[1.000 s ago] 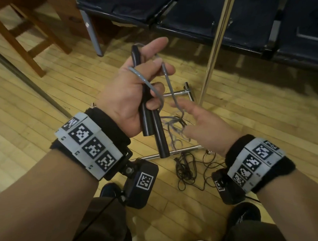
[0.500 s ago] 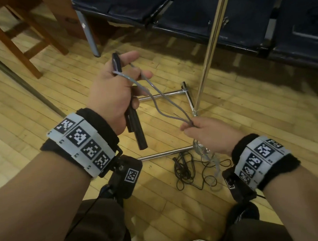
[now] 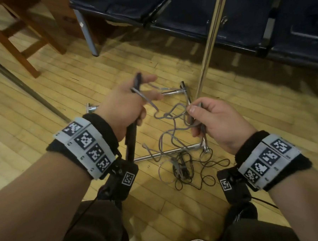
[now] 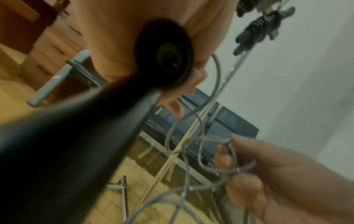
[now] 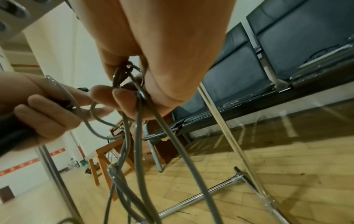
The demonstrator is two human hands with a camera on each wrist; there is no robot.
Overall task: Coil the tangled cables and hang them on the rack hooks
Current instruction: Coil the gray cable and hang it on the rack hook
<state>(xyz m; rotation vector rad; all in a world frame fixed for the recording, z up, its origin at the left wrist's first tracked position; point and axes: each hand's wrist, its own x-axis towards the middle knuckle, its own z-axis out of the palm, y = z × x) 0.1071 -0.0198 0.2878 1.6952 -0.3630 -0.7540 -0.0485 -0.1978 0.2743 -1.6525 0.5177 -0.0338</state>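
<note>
- Here, the left hand (image 3: pixel 123 105) had its lower fingers curled round two black cylindrical handles (image 3: pixel 130 140), with the index finger and thumb stretched forward and a thin grey cable (image 3: pixel 172 116) running over the knuckles.
- The right hand (image 3: pixel 217 121) pinched a bunch of that grey cable's loops between thumb and curled fingers (image 5: pixel 122 97), clamped on the strands, just in front of the chrome upright pole of the rack (image 3: pixel 208 44).
- Between the hands the cable hung slack in knotted bends; the rest trailed down to the wooden plank floor (image 3: pixel 246 106), beside the pole's foot, where it mingled with a thinner black cord (image 3: pixel 203 166) lying in a loose heap across the rack's chrome base bar (image 3: pixel 165 153).
- In the left wrist view, dark bundles (image 4: pixel 256 31) already hung high up that pole; the hooks themselves could not be made out.
- The cable looked light, limp and springy, likely to hold its kinks and snag on itself, so pulling hard would probably tighten the knot.
- A sensible hold seemed to be close to the knot, feeding one loop at a time, while the stiff handles served as the anchor.
- The black cord looked finer and more prone to tangling.
</note>
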